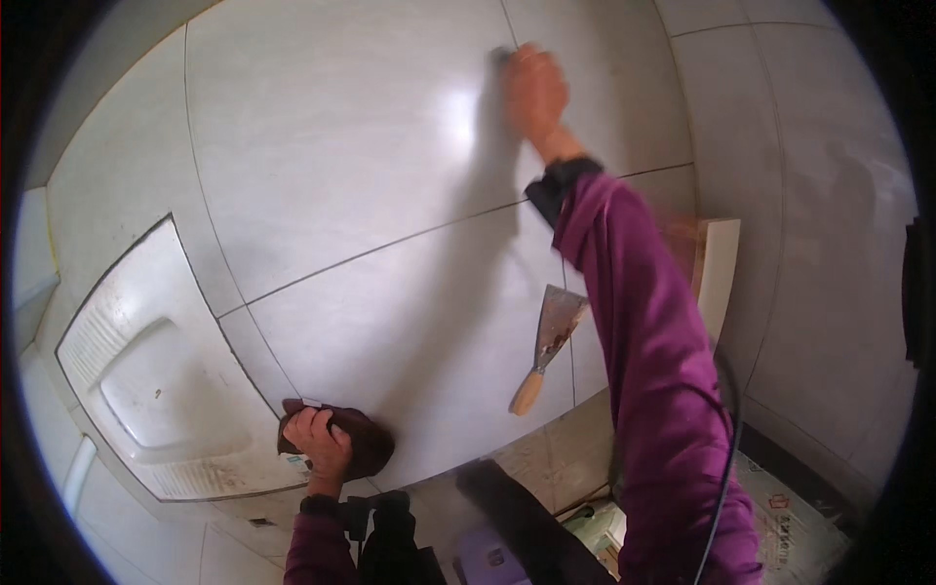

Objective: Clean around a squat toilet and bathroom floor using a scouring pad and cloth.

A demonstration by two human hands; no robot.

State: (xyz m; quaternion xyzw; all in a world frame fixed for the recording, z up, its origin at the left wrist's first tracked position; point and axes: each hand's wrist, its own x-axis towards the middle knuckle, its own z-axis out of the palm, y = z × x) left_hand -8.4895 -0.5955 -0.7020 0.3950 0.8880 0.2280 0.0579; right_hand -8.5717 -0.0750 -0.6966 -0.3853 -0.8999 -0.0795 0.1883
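Note:
My left hand (319, 443) presses on a dark brown cloth (373, 443), fingers curled over it, beside the corner of the white squat toilet (139, 380). My right hand (539, 93) is reached far forward over the large pale floor tiles (351, 146), fingers bent in and blurred by motion. A dark patch shows at its fingertips; whether this is a held thing or shadow is unclear. Between my hands, near my right forearm, a putty knife (559, 325) with a wooden handle lies on the tiles. Its metal blade is stained and points away from me.
A tiled wall (826, 219) rises on the right, with a white-edged panel (720, 274) near its foot. A black cable (731, 439) hangs along my right sleeve. Near my legs is a purple object (490, 559). A plastic-covered package (790, 523) bears writing at the lower right.

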